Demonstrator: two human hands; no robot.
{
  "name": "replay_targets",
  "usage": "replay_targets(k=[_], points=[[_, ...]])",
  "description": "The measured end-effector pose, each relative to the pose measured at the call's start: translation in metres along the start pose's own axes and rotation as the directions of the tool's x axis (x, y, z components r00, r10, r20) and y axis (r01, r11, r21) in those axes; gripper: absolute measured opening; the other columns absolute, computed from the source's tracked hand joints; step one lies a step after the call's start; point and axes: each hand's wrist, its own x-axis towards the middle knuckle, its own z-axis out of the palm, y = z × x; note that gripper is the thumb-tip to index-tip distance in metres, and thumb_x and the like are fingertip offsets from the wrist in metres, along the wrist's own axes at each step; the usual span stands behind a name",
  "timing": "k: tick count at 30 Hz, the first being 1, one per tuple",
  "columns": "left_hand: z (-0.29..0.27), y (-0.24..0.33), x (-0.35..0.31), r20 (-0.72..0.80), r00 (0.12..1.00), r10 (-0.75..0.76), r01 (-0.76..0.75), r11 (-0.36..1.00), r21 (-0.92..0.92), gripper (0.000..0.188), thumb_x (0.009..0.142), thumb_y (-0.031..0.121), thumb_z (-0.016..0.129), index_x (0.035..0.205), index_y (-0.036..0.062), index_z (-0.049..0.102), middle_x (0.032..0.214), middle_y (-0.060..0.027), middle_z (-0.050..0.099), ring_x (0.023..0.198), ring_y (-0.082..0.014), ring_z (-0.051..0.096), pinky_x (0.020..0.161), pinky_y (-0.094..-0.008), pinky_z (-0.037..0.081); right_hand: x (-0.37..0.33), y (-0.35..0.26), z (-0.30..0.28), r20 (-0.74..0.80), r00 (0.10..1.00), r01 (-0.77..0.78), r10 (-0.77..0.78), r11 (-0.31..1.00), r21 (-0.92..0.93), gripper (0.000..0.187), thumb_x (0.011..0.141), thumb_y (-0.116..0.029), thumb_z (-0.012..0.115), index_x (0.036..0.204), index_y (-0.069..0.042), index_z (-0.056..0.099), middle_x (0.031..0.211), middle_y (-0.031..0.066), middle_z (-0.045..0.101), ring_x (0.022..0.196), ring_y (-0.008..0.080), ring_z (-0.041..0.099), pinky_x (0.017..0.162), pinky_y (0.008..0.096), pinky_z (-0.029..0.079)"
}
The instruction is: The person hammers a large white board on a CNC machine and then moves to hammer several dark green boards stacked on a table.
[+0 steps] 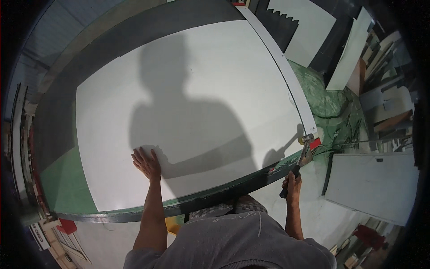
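A large white sheet panel (215, 85) lies flat on the green-topped table. My left hand (147, 164) rests palm down on it near the front edge, its fingers spread. At the front right corner, my right hand (292, 181) grips a hammer (307, 140) by its dark handle. The hammer head has a yellowish face and is raised to the end of a white strip (278, 56). This strip runs along the panel's right edge, with a thin dark gap between them. Whether the head touches the strip, I cannot tell.
The table (67, 184) has a dark front rim. A dark sheet (179, 19) lies under the panel's far side. Green wrapping (316, 89) and leaning offcuts (387, 58) stand at the right, above a pale cabinet (371, 184). A red object (67, 225) sits below the left corner.
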Motion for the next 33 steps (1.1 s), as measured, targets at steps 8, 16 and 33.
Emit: replay_targets(k=[8, 16, 33], points=[[-0.007, 0.005, 0.002, 0.059, 0.997, -0.046, 0.046, 0.999, 0.01, 0.056, 0.084, 0.036, 0.05, 0.128, 0.0061, 0.035, 0.136, -0.0149, 0.027, 0.127, -0.0348, 0.019, 0.103, -0.0492, 0.018, 0.064, -0.073, 0.082, 0.233, 0.969, 0.05, -0.085, 0.987, 0.152, 0.018, 0.083, -0.021, 0.053, 0.087, -0.006, 0.043, 0.063, 0.0002, 0.045, 0.047, 0.0088, 0.045, 0.041, 0.0235, 0.039], [-0.002, 0.003, 0.003, 0.062, 0.997, -0.054, 0.056, 0.998, -0.02, 0.055, 0.084, 0.035, 0.051, 0.128, 0.006, 0.034, 0.136, -0.0161, 0.026, 0.128, -0.0347, 0.019, 0.104, -0.0491, 0.016, 0.176, -0.118, 0.181, 0.37, 0.912, 0.166, -0.174, 0.985, 0.054, 0.017, 0.082, -0.02, 0.054, 0.085, -0.007, 0.043, 0.061, 0.0018, 0.045, 0.045, 0.0099, 0.045, 0.038, 0.0244, 0.039], [-0.017, 0.003, 0.017, 0.18, 0.974, -0.138, 0.158, 0.982, -0.104, 0.058, 0.081, 0.036, 0.054, 0.128, 0.0061, 0.037, 0.137, -0.0159, 0.024, 0.13, -0.0339, 0.014, 0.105, -0.0489, 0.011, 0.414, -0.266, 0.418, 0.508, 0.847, 0.316, -0.157, 0.917, -0.244, 0.026, 0.079, -0.026, 0.054, 0.065, -0.007, 0.045, 0.045, 0.0067, 0.044, 0.035, 0.0179, 0.044, 0.032, 0.0322, 0.036]])
